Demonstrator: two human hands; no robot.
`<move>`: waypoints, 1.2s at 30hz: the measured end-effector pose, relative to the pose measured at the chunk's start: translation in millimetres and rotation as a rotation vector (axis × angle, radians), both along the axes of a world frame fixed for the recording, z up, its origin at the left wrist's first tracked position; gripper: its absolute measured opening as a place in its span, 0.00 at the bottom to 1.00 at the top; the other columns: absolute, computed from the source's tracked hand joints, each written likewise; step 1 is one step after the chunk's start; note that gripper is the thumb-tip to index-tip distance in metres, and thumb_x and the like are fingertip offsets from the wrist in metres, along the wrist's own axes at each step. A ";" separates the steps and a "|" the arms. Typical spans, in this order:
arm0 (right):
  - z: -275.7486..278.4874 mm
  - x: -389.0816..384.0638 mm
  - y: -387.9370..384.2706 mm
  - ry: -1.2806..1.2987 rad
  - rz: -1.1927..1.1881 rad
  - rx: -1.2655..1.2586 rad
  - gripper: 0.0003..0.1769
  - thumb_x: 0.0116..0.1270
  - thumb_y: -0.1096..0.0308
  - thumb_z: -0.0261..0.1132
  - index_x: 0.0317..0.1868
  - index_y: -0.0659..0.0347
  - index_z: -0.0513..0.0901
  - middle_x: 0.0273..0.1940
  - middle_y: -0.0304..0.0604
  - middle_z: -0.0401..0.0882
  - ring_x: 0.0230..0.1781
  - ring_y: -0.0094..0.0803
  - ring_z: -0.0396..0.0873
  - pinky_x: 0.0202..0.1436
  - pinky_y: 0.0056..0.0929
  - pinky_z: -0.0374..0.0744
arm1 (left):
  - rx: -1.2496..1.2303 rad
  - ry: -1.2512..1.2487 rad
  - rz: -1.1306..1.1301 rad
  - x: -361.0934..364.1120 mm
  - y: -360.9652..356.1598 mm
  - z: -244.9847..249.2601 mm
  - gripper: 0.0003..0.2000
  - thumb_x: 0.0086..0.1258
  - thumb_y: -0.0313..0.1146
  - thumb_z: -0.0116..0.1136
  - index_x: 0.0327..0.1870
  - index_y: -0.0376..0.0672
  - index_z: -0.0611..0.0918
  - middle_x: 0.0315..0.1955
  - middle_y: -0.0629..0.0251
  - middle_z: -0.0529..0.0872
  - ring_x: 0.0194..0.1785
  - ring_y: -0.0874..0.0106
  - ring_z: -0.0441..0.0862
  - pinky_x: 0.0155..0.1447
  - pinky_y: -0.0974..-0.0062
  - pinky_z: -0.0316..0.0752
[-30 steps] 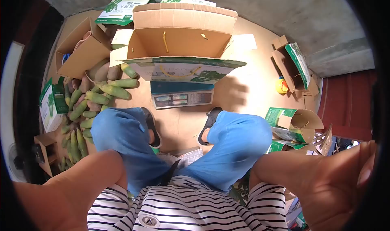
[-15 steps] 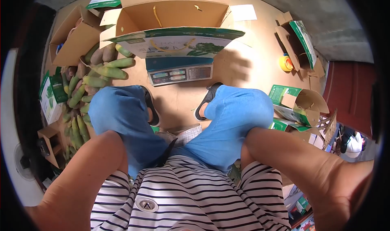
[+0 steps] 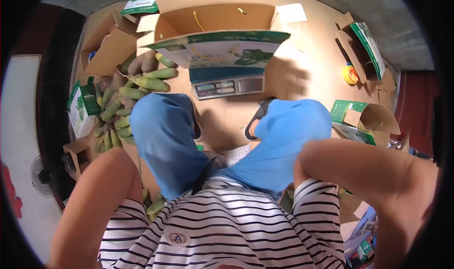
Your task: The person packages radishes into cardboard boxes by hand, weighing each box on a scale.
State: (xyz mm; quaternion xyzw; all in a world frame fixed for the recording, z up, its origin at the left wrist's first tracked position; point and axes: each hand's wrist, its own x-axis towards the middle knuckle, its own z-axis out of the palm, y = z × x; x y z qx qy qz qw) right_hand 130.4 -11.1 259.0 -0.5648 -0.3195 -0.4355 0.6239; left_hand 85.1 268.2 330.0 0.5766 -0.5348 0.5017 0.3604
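Note:
Both my bent arms frame the lower part of the head view, elbows out over my knees. My left forearm (image 3: pixel 87 212) runs down out of the bottom left, and my left hand lies outside the picture. On the right, what looks like the base of my right hand (image 3: pixel 402 221) shows blurred at the edge, its fingers cut off. Ahead of my knees, a large open carton (image 3: pixel 213 19) with a green and white printed flap rests on a digital scale (image 3: pixel 229 85). Neither hand is seen touching the carton or scale.
A heap of long green and brownish root vegetables (image 3: pixel 146 82) lies at my left. Open cartons stand around it, one brown carton (image 3: pixel 111 44) at the back. To the right are a printed box (image 3: pixel 350 120), another carton (image 3: pixel 362 51) and a yellow tape roll (image 3: pixel 350 74).
The view has shifted, so the carton, scale and vegetables now sit farther right. My left forearm has turned more upright in view, and my right forearm has moved slightly upward. Nothing was picked up.

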 end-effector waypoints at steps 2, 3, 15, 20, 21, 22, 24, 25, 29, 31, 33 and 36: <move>-2.4 17.1 9.5 0.055 -0.034 -0.054 0.14 0.71 0.70 0.56 0.50 0.69 0.81 0.50 0.45 0.81 0.50 0.32 0.78 0.54 0.27 0.72 | -0.114 -0.095 0.009 0.6 13.4 3.1 0.09 0.63 0.32 0.58 0.41 0.40 0.85 0.61 0.53 0.77 0.67 0.66 0.73 0.76 0.37 0.46; -5.1 29.8 20.3 0.097 -0.051 -0.090 0.14 0.71 0.70 0.56 0.50 0.69 0.81 0.50 0.45 0.81 0.50 0.32 0.78 0.54 0.26 0.72 | -0.190 -0.079 0.045 2.8 35.1 -6.8 0.09 0.63 0.32 0.58 0.41 0.40 0.85 0.61 0.53 0.77 0.67 0.66 0.73 0.76 0.37 0.46; -160.3 123.7 95.7 0.526 -0.225 -1.442 0.29 0.58 0.63 0.71 0.60 0.60 0.75 0.43 0.47 0.79 0.45 0.45 0.77 0.50 0.41 0.76 | -0.849 1.849 0.700 51.8 246.1 -472.7 0.09 0.71 0.30 0.59 0.48 0.39 0.80 0.38 0.68 0.84 0.36 0.80 0.80 0.38 0.84 0.74; -164.1 128.6 102.3 0.589 -0.266 -1.492 0.18 0.56 0.80 0.63 0.47 0.56 0.84 0.41 0.44 0.81 0.42 0.44 0.79 0.46 0.38 0.78 | -0.928 1.851 1.091 74.0 302.8 -572.7 0.16 0.67 0.37 0.65 0.46 0.34 0.79 0.29 0.67 0.80 0.27 0.78 0.76 0.27 0.80 0.71; -164.9 129.9 103.6 0.573 -0.244 -1.488 0.19 0.56 0.81 0.62 0.49 0.56 0.84 0.42 0.44 0.81 0.42 0.44 0.80 0.46 0.38 0.78 | -0.926 1.806 1.171 84.6 325.9 -609.5 0.17 0.67 0.39 0.67 0.46 0.34 0.79 0.28 0.67 0.79 0.26 0.77 0.75 0.26 0.79 0.71; -165.2 131.2 103.8 0.557 -0.224 -1.485 0.21 0.56 0.82 0.62 0.50 0.55 0.84 0.43 0.44 0.82 0.43 0.43 0.80 0.47 0.37 0.78 | -0.921 1.762 1.246 93.0 357.7 -659.8 0.19 0.66 0.41 0.68 0.45 0.33 0.79 0.27 0.67 0.79 0.24 0.77 0.74 0.25 0.78 0.70; -163.9 135.2 100.7 0.570 -0.170 -1.500 0.25 0.56 0.83 0.61 0.54 0.54 0.84 0.47 0.46 0.83 0.45 0.44 0.81 0.48 0.36 0.78 | -1.010 1.782 1.201 104.6 383.6 -687.7 0.24 0.64 0.46 0.70 0.46 0.32 0.78 0.24 0.68 0.78 0.21 0.75 0.73 0.23 0.75 0.69; -160.6 134.3 101.7 0.641 -0.151 -1.507 0.26 0.55 0.83 0.61 0.54 0.54 0.84 0.46 0.46 0.83 0.44 0.45 0.81 0.48 0.36 0.79 | -1.098 1.889 1.115 115.9 379.9 -673.2 0.26 0.62 0.47 0.71 0.47 0.32 0.78 0.25 0.67 0.78 0.21 0.73 0.73 0.24 0.72 0.71; -161.4 136.7 89.0 0.747 -0.101 -1.460 0.27 0.52 0.85 0.62 0.53 0.55 0.84 0.45 0.47 0.83 0.44 0.45 0.82 0.47 0.36 0.80 | -1.340 2.174 1.141 152.6 364.7 -629.5 0.29 0.59 0.50 0.74 0.48 0.32 0.77 0.37 0.57 0.79 0.33 0.65 0.77 0.36 0.61 0.81; -161.0 138.5 86.0 0.785 -0.074 -1.458 0.27 0.51 0.85 0.62 0.53 0.56 0.84 0.45 0.47 0.83 0.43 0.45 0.82 0.47 0.36 0.80 | -1.342 2.167 1.139 157.1 367.0 -631.3 0.27 0.59 0.48 0.73 0.47 0.34 0.77 0.42 0.54 0.79 0.38 0.62 0.78 0.41 0.61 0.81; -160.4 136.3 88.9 0.774 -0.096 -1.448 0.25 0.51 0.84 0.63 0.51 0.56 0.84 0.44 0.46 0.83 0.44 0.45 0.82 0.47 0.36 0.80 | -1.304 2.158 1.116 157.6 369.4 -627.5 0.28 0.59 0.48 0.72 0.49 0.33 0.77 0.39 0.55 0.80 0.34 0.62 0.79 0.37 0.62 0.80; -161.6 138.5 88.6 0.751 -0.089 -1.475 0.23 0.52 0.82 0.62 0.50 0.57 0.84 0.45 0.45 0.83 0.45 0.44 0.82 0.47 0.37 0.80 | -1.618 2.074 0.744 141.2 379.8 -630.1 0.25 0.61 0.48 0.66 0.49 0.37 0.77 0.37 0.59 0.81 0.34 0.65 0.80 0.34 0.69 0.80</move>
